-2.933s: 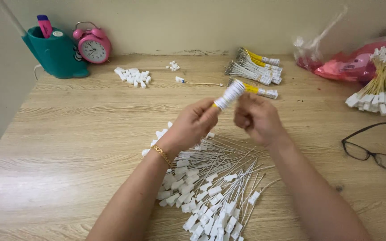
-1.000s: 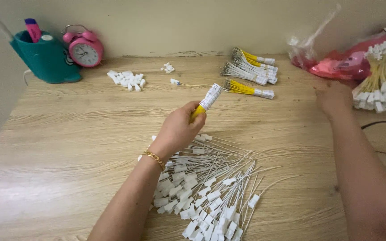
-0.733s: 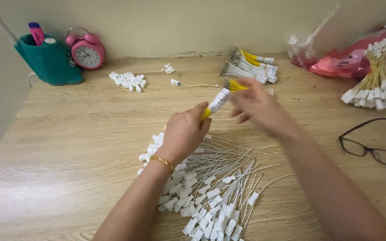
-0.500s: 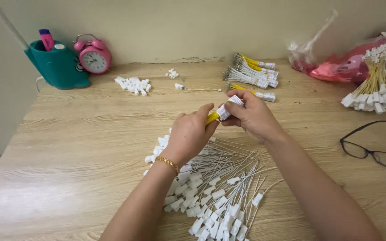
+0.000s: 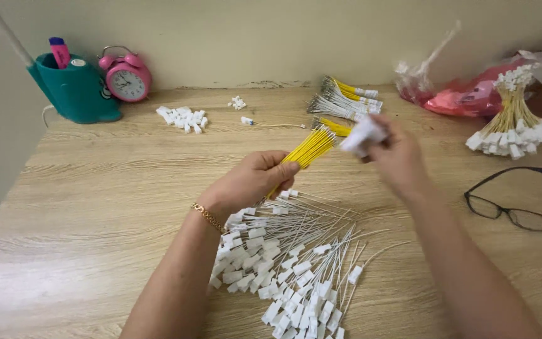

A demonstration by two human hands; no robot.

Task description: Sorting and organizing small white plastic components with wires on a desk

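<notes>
My left hand [image 5: 252, 182] grips a bundle of yellow wires [image 5: 305, 150] that points up and to the right above the wooden table [image 5: 95, 207]. My right hand [image 5: 396, 157] is just to the right of the bundle's tip and pinches a blurred white piece [image 5: 362, 133], apart from the yellow strands. Below both hands lies a loose pile of thin wires with white connectors [image 5: 290, 263].
Finished yellow bundles [image 5: 346, 100] lie at the back. A tied bunch with white ends [image 5: 515, 129] and red plastic bags [image 5: 472, 94] sit at the right, black glasses [image 5: 509, 204] nearer. A teal holder [image 5: 73, 91], pink alarm clock [image 5: 127, 75] and small white connectors [image 5: 183, 117] are back left.
My right hand reached right, came back to the bundle's white end, and now has moved away to the right with a white piece, leaving bare yellow wires in my left hand.
</notes>
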